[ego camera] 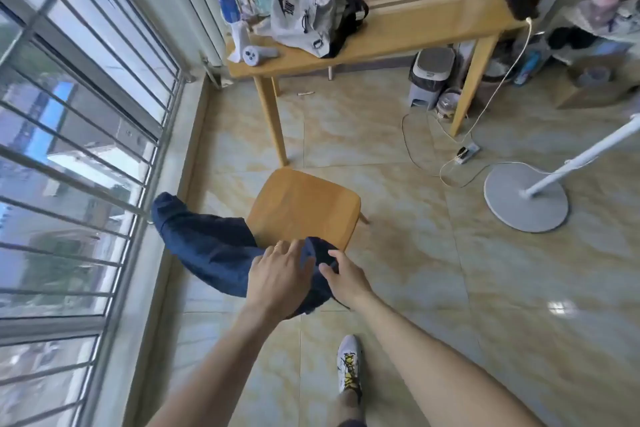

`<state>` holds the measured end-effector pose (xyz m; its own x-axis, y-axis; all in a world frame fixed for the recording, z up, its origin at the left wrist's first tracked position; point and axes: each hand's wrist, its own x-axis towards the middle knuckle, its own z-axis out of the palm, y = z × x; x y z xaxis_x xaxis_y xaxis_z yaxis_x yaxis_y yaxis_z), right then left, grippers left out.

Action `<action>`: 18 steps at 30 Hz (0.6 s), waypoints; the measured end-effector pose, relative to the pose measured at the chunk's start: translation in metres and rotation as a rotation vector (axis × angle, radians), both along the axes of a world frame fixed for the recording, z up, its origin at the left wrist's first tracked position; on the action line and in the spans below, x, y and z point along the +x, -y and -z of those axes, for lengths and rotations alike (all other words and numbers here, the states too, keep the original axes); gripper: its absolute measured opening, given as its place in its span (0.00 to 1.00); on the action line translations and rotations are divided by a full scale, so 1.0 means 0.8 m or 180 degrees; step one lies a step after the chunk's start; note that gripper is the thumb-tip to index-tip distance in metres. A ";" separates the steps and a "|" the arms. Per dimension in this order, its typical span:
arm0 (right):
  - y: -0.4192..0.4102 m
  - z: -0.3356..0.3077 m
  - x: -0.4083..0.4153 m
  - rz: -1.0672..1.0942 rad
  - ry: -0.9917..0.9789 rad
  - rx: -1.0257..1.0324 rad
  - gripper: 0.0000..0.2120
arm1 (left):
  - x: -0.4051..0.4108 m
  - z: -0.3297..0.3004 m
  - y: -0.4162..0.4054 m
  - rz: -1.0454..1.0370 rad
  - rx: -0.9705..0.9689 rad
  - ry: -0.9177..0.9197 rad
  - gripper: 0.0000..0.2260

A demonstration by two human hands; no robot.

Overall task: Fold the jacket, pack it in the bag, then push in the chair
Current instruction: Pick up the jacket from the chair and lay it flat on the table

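Gripping dark blue jacket (211, 246) with left hand (277, 279), fingers spread over cloth | right hand (346, 276) pinching same jacket | jacket lying draped off chair (304, 206) near edge | bag (301, 19) sitting on table (415, 31)

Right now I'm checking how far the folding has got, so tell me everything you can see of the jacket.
The jacket is dark navy, of thin, slightly crumpled cloth, not yet folded. It hangs over the back of the wooden chair, one part, probably a sleeve, trailing out toward the window. The left hand lies on it with fingers spread; the right hand touches its bunched edge beside the left. Whether either hand grips the cloth cannot be told. No zip or label shows.
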<state>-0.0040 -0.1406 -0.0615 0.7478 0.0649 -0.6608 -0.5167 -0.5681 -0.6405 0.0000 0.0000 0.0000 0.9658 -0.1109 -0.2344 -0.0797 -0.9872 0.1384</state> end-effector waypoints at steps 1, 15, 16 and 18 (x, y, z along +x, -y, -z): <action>-0.003 0.003 0.008 0.0153 0.0093 0.0011 0.21 | 0.007 0.006 -0.002 -0.0004 -0.0023 -0.0041 0.18; 0.065 -0.194 0.047 0.1867 0.0688 0.2213 0.11 | 0.101 -0.130 0.093 -0.2344 -0.2690 -0.1876 0.14; 0.080 -0.213 0.044 0.1779 0.0856 0.2276 0.10 | 0.105 -0.141 0.101 -0.2249 -0.2666 -0.1822 0.12; 0.112 -0.252 0.038 0.1538 0.1218 0.2360 0.09 | 0.114 -0.148 0.118 -0.1976 -0.2652 -0.1807 0.11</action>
<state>0.0265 -0.2301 0.1398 0.9595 -0.0036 -0.2816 -0.2704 0.2680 -0.9247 0.0912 -0.0943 0.1186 0.6890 0.0189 -0.7245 0.6619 -0.4237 0.6184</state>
